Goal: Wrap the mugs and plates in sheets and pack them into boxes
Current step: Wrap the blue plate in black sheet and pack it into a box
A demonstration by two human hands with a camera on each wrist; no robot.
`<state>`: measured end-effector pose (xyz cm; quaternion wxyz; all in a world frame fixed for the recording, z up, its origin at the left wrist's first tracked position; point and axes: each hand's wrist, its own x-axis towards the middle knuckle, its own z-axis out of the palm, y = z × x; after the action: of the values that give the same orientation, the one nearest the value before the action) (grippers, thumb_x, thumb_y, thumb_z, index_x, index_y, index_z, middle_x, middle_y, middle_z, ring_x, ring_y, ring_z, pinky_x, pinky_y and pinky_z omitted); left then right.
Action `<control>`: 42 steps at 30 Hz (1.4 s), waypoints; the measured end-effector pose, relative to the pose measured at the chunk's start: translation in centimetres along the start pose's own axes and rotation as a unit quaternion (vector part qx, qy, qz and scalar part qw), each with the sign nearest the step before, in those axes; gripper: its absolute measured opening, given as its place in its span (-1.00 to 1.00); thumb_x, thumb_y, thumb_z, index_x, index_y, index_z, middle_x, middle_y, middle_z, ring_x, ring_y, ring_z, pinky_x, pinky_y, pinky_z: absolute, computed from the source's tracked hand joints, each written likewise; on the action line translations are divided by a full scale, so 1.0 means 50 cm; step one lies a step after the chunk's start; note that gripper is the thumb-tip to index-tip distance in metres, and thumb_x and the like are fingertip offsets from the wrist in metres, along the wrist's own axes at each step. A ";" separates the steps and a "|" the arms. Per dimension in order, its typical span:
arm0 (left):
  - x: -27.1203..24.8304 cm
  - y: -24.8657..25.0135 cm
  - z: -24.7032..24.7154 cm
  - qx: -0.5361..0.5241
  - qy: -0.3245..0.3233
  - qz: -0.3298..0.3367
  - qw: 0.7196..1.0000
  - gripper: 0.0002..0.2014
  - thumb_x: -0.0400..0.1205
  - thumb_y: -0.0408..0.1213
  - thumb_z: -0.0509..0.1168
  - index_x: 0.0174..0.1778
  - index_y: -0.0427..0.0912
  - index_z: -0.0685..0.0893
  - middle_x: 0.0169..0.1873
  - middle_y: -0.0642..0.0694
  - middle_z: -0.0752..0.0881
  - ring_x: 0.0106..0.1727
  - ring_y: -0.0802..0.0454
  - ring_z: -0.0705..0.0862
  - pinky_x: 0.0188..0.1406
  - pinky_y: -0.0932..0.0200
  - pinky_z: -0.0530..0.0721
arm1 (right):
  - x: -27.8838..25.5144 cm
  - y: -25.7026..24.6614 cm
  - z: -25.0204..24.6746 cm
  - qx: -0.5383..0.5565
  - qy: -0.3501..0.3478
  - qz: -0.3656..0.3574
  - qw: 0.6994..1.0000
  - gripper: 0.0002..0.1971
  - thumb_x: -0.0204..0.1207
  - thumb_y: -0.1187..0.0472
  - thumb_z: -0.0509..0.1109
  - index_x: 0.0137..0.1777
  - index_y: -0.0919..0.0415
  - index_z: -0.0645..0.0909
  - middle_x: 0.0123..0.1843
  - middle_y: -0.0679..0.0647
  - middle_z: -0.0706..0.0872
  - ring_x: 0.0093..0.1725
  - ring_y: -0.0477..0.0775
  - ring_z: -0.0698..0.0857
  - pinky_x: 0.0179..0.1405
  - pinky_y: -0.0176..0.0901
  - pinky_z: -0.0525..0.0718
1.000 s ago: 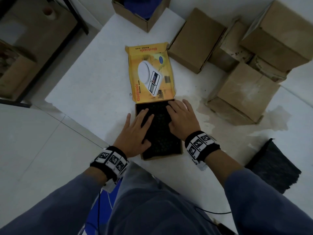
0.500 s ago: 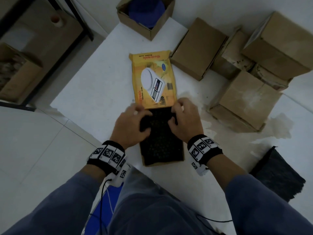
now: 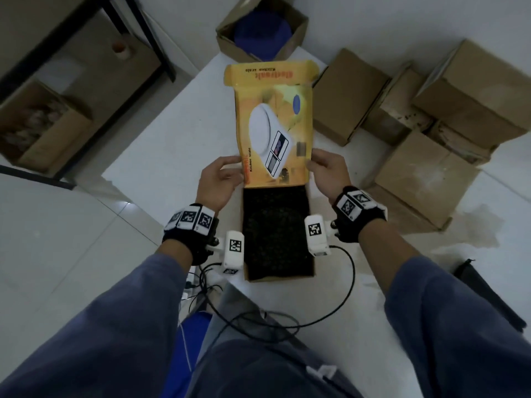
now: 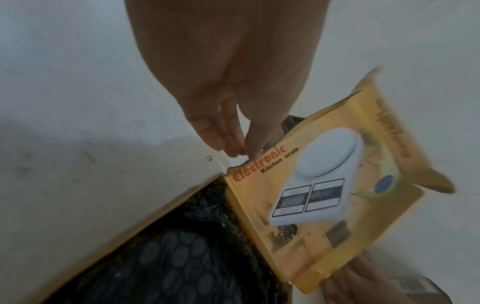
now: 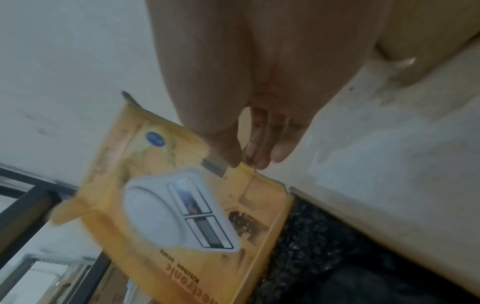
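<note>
A yellow kitchen-scale box (image 3: 251, 278) lies open on the white table (image 3: 178, 133), filled with a bundle in black bubble wrap (image 3: 275, 231). Its printed lid (image 3: 275, 124) is raised and tilted toward me. My left hand (image 3: 221, 179) pinches the lid's left edge, thumb on the printed face. My right hand (image 3: 326, 170) pinches the right edge. In the left wrist view the left hand (image 4: 241, 142) pinches the lid (image 4: 324, 185) at its edge above the wrap (image 4: 182, 257). In the right wrist view the right hand (image 5: 249, 152) pinches the lid (image 5: 168, 205). What the wrap holds is hidden.
Several closed brown cardboard boxes (image 3: 425, 173) crowd the table's right side. An open box with something blue inside (image 3: 264, 27) sits at the far edge. A black sheet (image 3: 488, 288) lies at the right. Another open box (image 3: 37, 130) stands on the floor at left. Cables (image 3: 258, 317) trail near my lap.
Both hands left the black wrap, where they lay flat, took the lid by its side edges and swung it up from flat on the table toward me.
</note>
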<state>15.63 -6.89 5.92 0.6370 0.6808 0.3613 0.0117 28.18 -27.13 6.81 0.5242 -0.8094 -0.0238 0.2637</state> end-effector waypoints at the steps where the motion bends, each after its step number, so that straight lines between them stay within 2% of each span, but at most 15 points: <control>1: -0.012 -0.004 -0.003 0.016 0.009 0.020 1.000 -0.68 0.55 -0.56 0.37 0.16 -0.16 0.72 -0.18 -0.16 0.81 -0.25 0.21 0.76 -0.27 0.34 0.62 | -0.019 -0.005 -0.009 0.014 -0.014 -0.015 1.000 -0.68 0.57 0.42 0.34 0.14 0.05 0.77 -0.01 -0.06 0.81 -0.02 -0.28 0.75 0.13 -0.26 0.71; 3: -0.033 -0.011 -0.007 0.034 0.023 0.025 0.999 -0.72 0.56 -0.53 0.36 0.05 -0.06 0.75 -0.21 -0.12 0.82 -0.25 0.11 0.77 -0.21 0.24 0.64 | -0.052 -0.009 -0.030 0.019 -0.040 -0.021 0.999 -0.62 0.56 0.46 0.31 0.21 0.04 0.73 -0.10 -0.07 0.78 -0.14 -0.31 0.71 -0.02 -0.42 0.65; 6: -0.086 -0.001 -0.009 -0.037 0.016 -0.016 0.999 -0.80 0.67 -0.48 0.24 0.08 -0.27 0.76 -0.13 -0.21 0.81 -0.19 -0.05 0.78 -0.11 0.17 0.71 | -0.105 -0.004 -0.063 0.104 -0.069 0.039 0.991 -0.66 0.63 0.40 0.18 0.02 0.07 0.76 -0.17 -0.05 0.80 -0.15 0.01 0.75 0.09 -0.14 0.64; 9: -0.155 0.013 -0.013 -0.040 -0.025 -0.034 0.998 -0.76 0.72 -0.29 0.24 0.14 -0.22 0.80 0.01 -0.06 0.83 -0.03 0.04 0.80 -0.09 0.27 0.72 | -0.154 0.026 -0.089 0.086 -0.120 0.041 0.988 -0.71 0.70 0.16 0.21 0.12 0.17 0.77 0.08 0.06 0.81 -0.05 0.04 0.79 0.10 -0.20 0.65; 11: -0.202 0.011 -0.012 -0.056 -0.073 -0.061 0.994 -0.77 0.71 -0.19 0.29 0.19 -0.11 0.78 0.04 0.03 0.84 0.00 0.06 0.82 -0.13 0.27 0.73 | -0.184 0.061 -0.091 0.083 -0.162 0.045 0.982 -0.68 0.62 0.05 0.37 0.26 0.18 0.73 0.21 0.09 0.78 0.14 0.14 0.77 0.24 -0.02 0.68; 13: -0.244 -0.008 -0.006 -0.055 -0.116 -0.069 0.989 -0.74 0.70 -0.19 0.32 0.30 -0.01 0.72 0.11 0.10 0.81 0.07 0.08 0.80 -0.08 0.23 0.76 | -0.214 0.092 -0.085 0.048 -0.167 0.050 0.984 -0.58 0.54 0.08 0.49 0.39 0.14 0.65 0.28 0.03 0.73 0.20 0.11 0.75 0.30 0.11 0.68; 15: -0.279 -0.042 0.003 -0.042 -0.122 -0.058 0.990 -0.65 0.69 -0.27 0.34 0.40 0.03 0.65 0.20 0.16 0.76 0.14 0.13 0.77 -0.03 0.18 0.78 | -0.247 0.113 -0.077 -0.009 -0.154 0.038 0.987 -0.50 0.52 0.13 0.52 0.46 0.08 0.58 0.33 -0.06 0.67 0.14 -0.02 0.76 0.26 0.02 0.71; 18: -0.315 -0.106 0.013 0.034 -0.081 -0.018 0.996 -0.57 0.68 -0.30 0.34 0.48 0.04 0.59 0.29 0.16 0.70 0.23 0.13 0.72 0.18 0.01 0.75 | -0.288 0.138 -0.065 -0.054 -0.115 0.015 0.992 -0.49 0.52 0.23 0.51 0.48 0.06 0.57 0.28 -0.11 0.67 -0.02 -0.11 0.78 0.09 -0.25 0.74; 20: -0.341 -0.134 0.022 0.085 -0.047 0.006 0.995 -0.56 0.67 -0.28 0.34 0.48 0.07 0.59 0.28 0.18 0.70 0.13 0.17 0.76 0.15 0.12 0.75 | -0.310 0.154 -0.055 -0.085 -0.074 0.004 0.994 -0.55 0.53 0.25 0.50 0.42 0.07 0.61 0.20 -0.09 0.69 -0.08 -0.16 0.74 -0.15 -0.52 0.66; 22: -0.363 -0.155 0.033 0.102 0.003 0.010 0.995 -0.57 0.66 -0.28 0.35 0.46 0.07 0.60 0.23 0.20 0.69 0.01 0.20 0.78 0.00 0.33 0.74 | -0.328 0.168 -0.042 -0.092 -0.034 -0.003 0.995 -0.62 0.51 0.28 0.49 0.34 0.08 0.65 0.12 -0.04 0.70 -0.15 -0.20 0.71 -0.30 -0.60 0.59; 27: -0.382 -0.193 0.058 0.098 0.113 0.011 0.989 -0.64 0.62 -0.25 0.41 0.36 0.00 0.70 0.17 -0.01 0.75 -0.02 0.15 0.76 0.05 0.21 0.76 | -0.353 0.194 -0.013 -0.086 0.022 0.000 0.996 -0.72 0.49 0.36 0.45 0.16 0.07 0.70 0.02 0.02 0.72 -0.18 -0.16 0.69 -0.35 -0.56 0.59; 29: -0.383 -0.199 0.069 0.117 0.136 0.030 0.983 -0.66 0.63 -0.24 0.41 0.34 -0.06 0.70 0.15 -0.04 0.72 -0.05 0.17 0.74 -0.04 0.37 0.69 | -0.360 0.200 -0.002 -0.093 0.044 0.001 0.995 -0.76 0.49 0.35 0.45 0.12 0.09 0.71 0.00 0.01 0.73 -0.17 -0.12 0.69 -0.21 -0.38 0.69; 32: -0.386 -0.201 0.078 0.135 0.160 0.037 0.977 -0.67 0.63 -0.20 0.41 0.32 -0.06 0.70 0.12 -0.05 0.69 -0.03 0.12 0.75 -0.01 0.22 0.73 | -0.367 0.207 0.011 -0.114 0.073 0.006 0.991 -0.80 0.49 0.30 0.45 0.08 0.07 0.71 -0.04 -0.03 0.72 -0.16 -0.06 0.71 -0.04 -0.10 0.74; 35: -0.385 -0.208 0.080 0.143 0.173 0.021 0.974 -0.69 0.60 -0.20 0.43 0.27 -0.07 0.73 0.05 -0.07 0.72 -0.02 0.05 0.75 0.03 0.12 0.75 | -0.376 0.212 0.021 -0.133 0.086 0.019 0.987 -0.81 0.49 0.26 0.44 0.06 0.00 0.68 -0.08 -0.08 0.69 -0.15 -0.04 0.70 -0.06 -0.06 0.74; 42: -0.395 -0.215 0.081 0.130 0.178 -0.011 0.975 -0.72 0.60 -0.16 0.43 0.23 -0.05 0.77 0.01 -0.04 0.78 -0.12 0.16 0.71 0.01 0.24 0.67 | -0.388 0.224 0.022 -0.162 0.085 0.034 0.983 -0.86 0.53 0.19 0.40 0.04 -0.04 0.63 -0.08 -0.11 0.67 -0.10 -0.04 0.67 -0.05 -0.07 0.71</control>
<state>-2.18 -21.14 4.54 0.4685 0.7408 0.4750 0.0786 8.32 -37.35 4.62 0.3774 -0.9032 0.0062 0.2045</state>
